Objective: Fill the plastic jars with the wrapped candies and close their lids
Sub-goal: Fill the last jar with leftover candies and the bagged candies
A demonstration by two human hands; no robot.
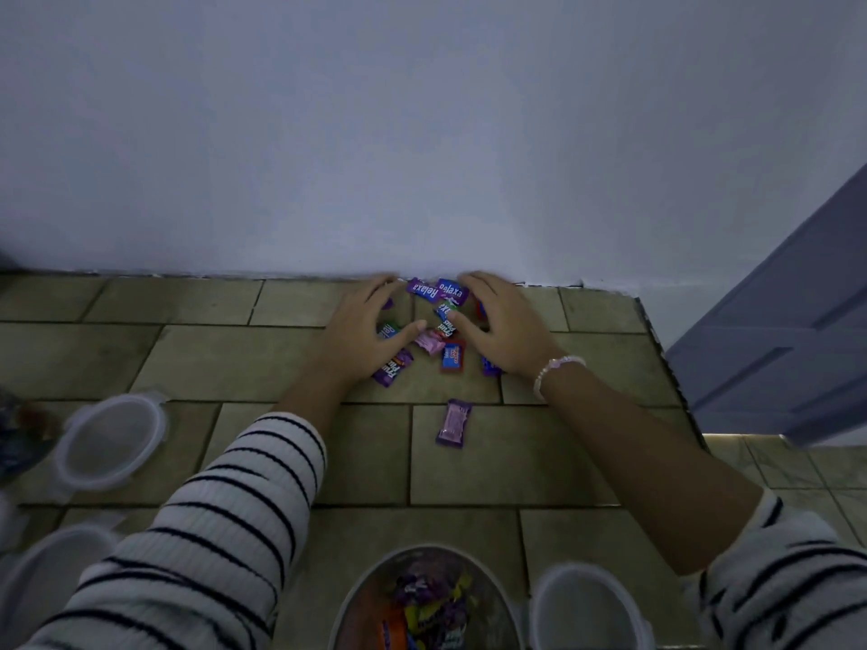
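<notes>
scooping the candies together

left hand and right hand cup the candies from either side on the desk by the wall, fingers curved wide and gripping nothing. it would be best to press the palms inward and under, then lift the pile to the part-filled jar. the stray candy lies nearer, its long axis pointing toward the wall.

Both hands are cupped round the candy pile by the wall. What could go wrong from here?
1. The left hand and right hand only flank the loose candy pile; a scoop may spill pieces on the way to the part-filled jar.
2. The stray purple candy lies outside both hands and may be missed.
3. The right sleeve sits beside the empty jar and could knock it.
</notes>
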